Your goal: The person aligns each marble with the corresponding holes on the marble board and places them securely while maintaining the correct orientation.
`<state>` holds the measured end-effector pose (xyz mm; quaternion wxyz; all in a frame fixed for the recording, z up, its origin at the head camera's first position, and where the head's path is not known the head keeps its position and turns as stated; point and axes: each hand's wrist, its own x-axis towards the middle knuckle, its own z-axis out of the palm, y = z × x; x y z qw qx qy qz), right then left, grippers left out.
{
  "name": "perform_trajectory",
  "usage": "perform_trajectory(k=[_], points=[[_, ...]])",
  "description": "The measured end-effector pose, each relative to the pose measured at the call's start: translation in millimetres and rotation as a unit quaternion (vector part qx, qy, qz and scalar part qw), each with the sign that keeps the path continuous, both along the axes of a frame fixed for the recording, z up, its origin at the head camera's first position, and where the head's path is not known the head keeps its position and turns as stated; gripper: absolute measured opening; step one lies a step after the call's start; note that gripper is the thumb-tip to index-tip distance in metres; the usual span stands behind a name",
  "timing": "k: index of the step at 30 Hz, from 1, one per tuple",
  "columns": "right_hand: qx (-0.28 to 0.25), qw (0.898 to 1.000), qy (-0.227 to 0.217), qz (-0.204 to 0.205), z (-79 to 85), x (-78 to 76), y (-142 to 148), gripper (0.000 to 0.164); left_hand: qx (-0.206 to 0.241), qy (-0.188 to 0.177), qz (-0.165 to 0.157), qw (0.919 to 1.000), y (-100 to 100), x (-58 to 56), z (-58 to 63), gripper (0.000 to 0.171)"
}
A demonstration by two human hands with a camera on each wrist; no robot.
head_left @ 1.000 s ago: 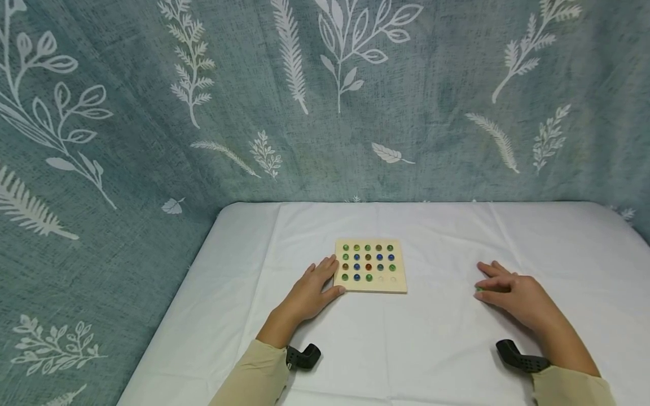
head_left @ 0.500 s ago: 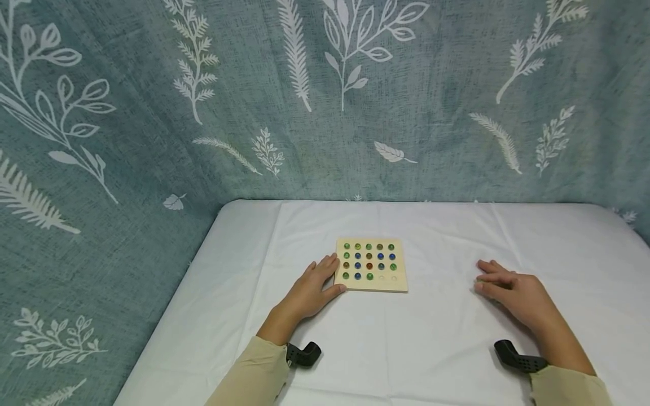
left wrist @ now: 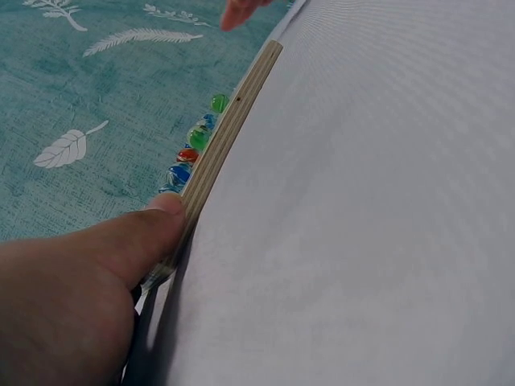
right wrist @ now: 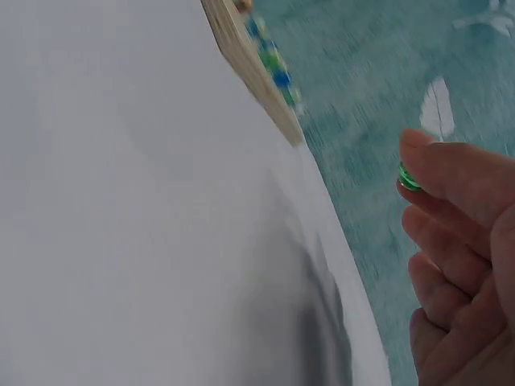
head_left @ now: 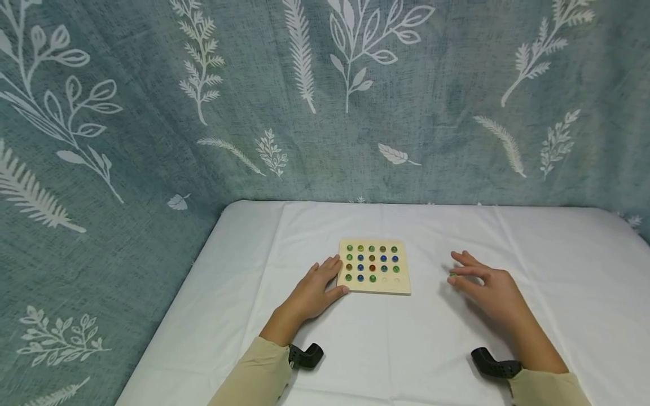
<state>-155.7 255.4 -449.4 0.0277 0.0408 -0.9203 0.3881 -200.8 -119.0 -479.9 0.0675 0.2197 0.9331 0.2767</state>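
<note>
A square wooden board (head_left: pixel 378 287) lies on the table, with rows of green, blue, amber and red glass marbles (head_left: pixel 372 268) in its hollows. Two hollows at the front right corner hold no marble. My left hand (head_left: pixel 312 293) rests at the board's left side, fingers extended along it. In the left wrist view its thumb (left wrist: pixel 165 213) presses on the board's edge. To the right of the board, my right hand (head_left: pixel 484 287) is raised above the cloth and pinches a green marble (right wrist: pixel 410 178) between thumb and forefinger; its other fingers are loosely bent.
A white cloth (head_left: pixel 254 237) covers the table. Behind and to the left hangs a teal curtain (head_left: pixel 431 129) with white leaf prints. Black devices are strapped at the left wrist (head_left: pixel 307 355) and right wrist (head_left: pixel 495 365).
My right hand has lifted and moved left toward the board with the green marble in its pinch. The left hand and the board keep their places; the head view has shifted slightly.
</note>
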Motion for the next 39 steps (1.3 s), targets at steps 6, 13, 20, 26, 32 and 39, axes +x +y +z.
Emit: perform_trajectory(k=[6,13,20,26,32,39], points=[[-0.007,1.0,-0.002,0.025,2.5,-9.3,-38.1,0.041,-0.001,-0.004,0.001,1.0,0.2,0.4,0.5,0.072],[-0.032,0.999,0.012,0.037,3.4,-22.5,-66.9,0.033,-0.007,-0.003,-0.003,1.0,0.6,0.9,-2.3,0.072],[-0.033,0.998,0.0,0.048,-2.1,-31.9,-87.9,0.028,-0.007,0.005,-0.001,1.0,1.6,1.7,-1.4,0.072],[0.001,0.997,0.015,0.078,-5.6,-34.3,-101.6,0.028,-0.008,0.004,-0.004,1.0,2.3,2.1,1.2,0.071],[0.034,0.994,0.024,0.102,-11.8,-35.5,-108.3,0.024,-0.016,0.005,-0.005,0.9998,1.6,1.4,1.9,0.072],[0.045,0.991,0.029,0.12,-13.1,-36.6,-112.6,0.022,-0.016,0.007,-0.004,0.9998,-0.1,1.3,4.1,0.072]])
